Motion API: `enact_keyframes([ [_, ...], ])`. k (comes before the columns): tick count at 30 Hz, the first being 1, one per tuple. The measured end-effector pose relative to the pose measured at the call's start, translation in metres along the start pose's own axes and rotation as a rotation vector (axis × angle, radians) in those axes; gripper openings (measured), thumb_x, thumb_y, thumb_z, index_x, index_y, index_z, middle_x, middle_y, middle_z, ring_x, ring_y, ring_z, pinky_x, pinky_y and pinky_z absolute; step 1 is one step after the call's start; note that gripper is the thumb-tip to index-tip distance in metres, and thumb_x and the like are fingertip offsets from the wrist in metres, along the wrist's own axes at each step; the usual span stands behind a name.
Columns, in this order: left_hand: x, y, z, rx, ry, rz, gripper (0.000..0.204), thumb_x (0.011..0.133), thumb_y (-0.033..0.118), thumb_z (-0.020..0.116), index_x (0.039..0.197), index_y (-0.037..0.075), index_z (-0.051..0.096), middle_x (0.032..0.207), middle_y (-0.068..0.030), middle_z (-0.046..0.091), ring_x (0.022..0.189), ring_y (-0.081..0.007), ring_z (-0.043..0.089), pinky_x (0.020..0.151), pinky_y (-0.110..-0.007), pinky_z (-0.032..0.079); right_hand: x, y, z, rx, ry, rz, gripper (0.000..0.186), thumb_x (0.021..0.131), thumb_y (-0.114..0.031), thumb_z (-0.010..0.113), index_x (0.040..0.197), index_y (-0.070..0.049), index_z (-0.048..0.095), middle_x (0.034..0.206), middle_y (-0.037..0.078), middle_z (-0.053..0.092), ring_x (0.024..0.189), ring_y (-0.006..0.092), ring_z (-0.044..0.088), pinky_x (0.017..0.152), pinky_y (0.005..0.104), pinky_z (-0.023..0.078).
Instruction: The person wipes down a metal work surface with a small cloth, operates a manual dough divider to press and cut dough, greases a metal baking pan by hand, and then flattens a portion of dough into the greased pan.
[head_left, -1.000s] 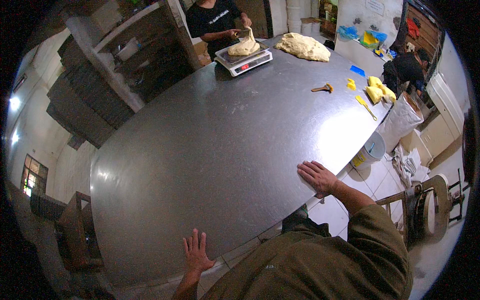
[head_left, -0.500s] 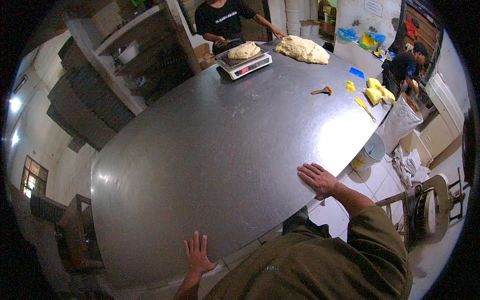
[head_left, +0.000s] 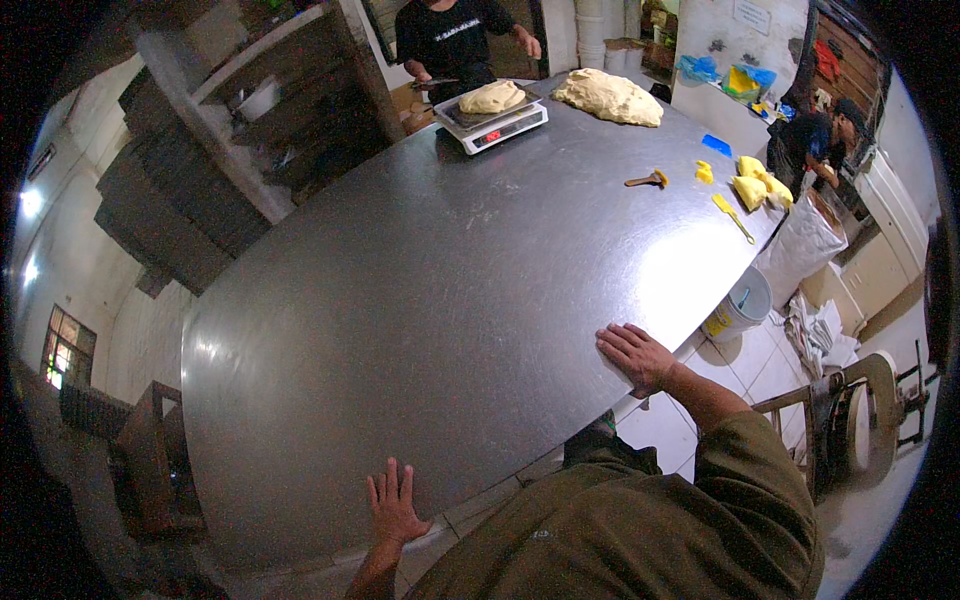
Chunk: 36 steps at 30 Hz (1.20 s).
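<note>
Steel fills most of my view: a broad metal table (head_left: 430, 300), and I go across it from left to right. My left hand (head_left: 393, 503) lies flat on the near edge, fingers spread apart, holding nothing. It has not shifted in the last second. My right hand (head_left: 637, 355) rests palm down on the table's right edge, fingers together and slightly curled, also empty and equally unmoved. What has changed is at the far end: a person in a dark shirt (head_left: 452, 35) a second ago had a hand on the dough lump (head_left: 491, 97) sitting on the scale (head_left: 492, 122); now both of that person's hands are off it. Beside it lies the larger dough mass (head_left: 610, 96), untouched. Both are well apart from my hands.
</note>
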<state>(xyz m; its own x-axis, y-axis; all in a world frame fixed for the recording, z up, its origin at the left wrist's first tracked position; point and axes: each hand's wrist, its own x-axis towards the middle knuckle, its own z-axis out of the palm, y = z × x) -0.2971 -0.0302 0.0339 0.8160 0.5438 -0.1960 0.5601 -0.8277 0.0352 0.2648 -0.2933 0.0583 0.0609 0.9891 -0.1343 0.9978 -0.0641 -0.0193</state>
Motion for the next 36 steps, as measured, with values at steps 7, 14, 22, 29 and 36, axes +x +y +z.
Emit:
enact_keyframes([
  [7, 0.000, -0.003, 0.004, -0.006, 0.018, 0.010, 0.135, 0.058, 0.049, 0.096, 0.166, 0.011, 0.024, 0.175, -0.0219, 0.008, 0.153, -0.0483, 0.028, 0.127, -0.068, 0.008, 0.000, 0.001, 0.001, 0.014, 0.006, -0.004, 0.128, 0.056, -0.029, 0.088, 0.164, -0.004, 0.024, 0.172, 0.016, 0.026, 0.159, 0.0361, 0.025, 0.132, 0.0514, 0.018],
  [14, -0.001, -0.004, 0.009, -0.038, 0.073, 0.041, 0.137, 0.057, 0.048, 0.096, 0.166, 0.012, 0.022, 0.175, -0.0223, 0.008, 0.152, -0.0493, 0.030, 0.126, -0.068, 0.008, 0.001, -0.001, -0.002, -0.016, -0.031, 0.014, 0.128, 0.057, -0.029, 0.089, 0.164, -0.004, 0.023, 0.172, 0.017, 0.026, 0.159, 0.0357, 0.025, 0.132, 0.0510, 0.018],
  [22, -0.001, -0.004, 0.008, -0.057, 0.077, 0.036, 0.137, 0.057, 0.046, 0.095, 0.167, 0.014, 0.020, 0.175, -0.0230, 0.010, 0.152, -0.0503, 0.030, 0.126, -0.070, 0.008, 0.001, -0.002, -0.001, 0.011, -0.012, 0.006, 0.128, 0.056, -0.024, 0.088, 0.164, -0.003, 0.023, 0.172, 0.017, 0.026, 0.159, 0.0362, 0.025, 0.132, 0.0509, 0.018],
  [29, 0.001, -0.006, 0.008, -0.071, 0.079, 0.045, 0.136, 0.057, 0.047, 0.095, 0.167, 0.014, 0.022, 0.174, -0.0232, 0.012, 0.152, -0.0510, 0.031, 0.125, -0.071, 0.009, 0.001, -0.001, -0.003, -0.011, -0.031, 0.004, 0.135, 0.052, -0.031, 0.093, 0.164, -0.003, 0.023, 0.172, 0.017, 0.025, 0.159, 0.0362, 0.025, 0.132, 0.0511, 0.019],
  [36, -0.001, -0.006, 0.008, -0.041, 0.064, 0.037, 0.134, 0.057, 0.048, 0.094, 0.166, 0.012, 0.024, 0.175, -0.0227, 0.011, 0.152, -0.0499, 0.031, 0.125, -0.071, 0.009, 0.001, -0.005, -0.009, -0.021, -0.030, 0.005, 0.128, 0.056, -0.027, 0.089, 0.163, -0.002, 0.024, 0.171, 0.017, 0.028, 0.158, 0.0361, 0.027, 0.132, 0.0506, 0.019],
])
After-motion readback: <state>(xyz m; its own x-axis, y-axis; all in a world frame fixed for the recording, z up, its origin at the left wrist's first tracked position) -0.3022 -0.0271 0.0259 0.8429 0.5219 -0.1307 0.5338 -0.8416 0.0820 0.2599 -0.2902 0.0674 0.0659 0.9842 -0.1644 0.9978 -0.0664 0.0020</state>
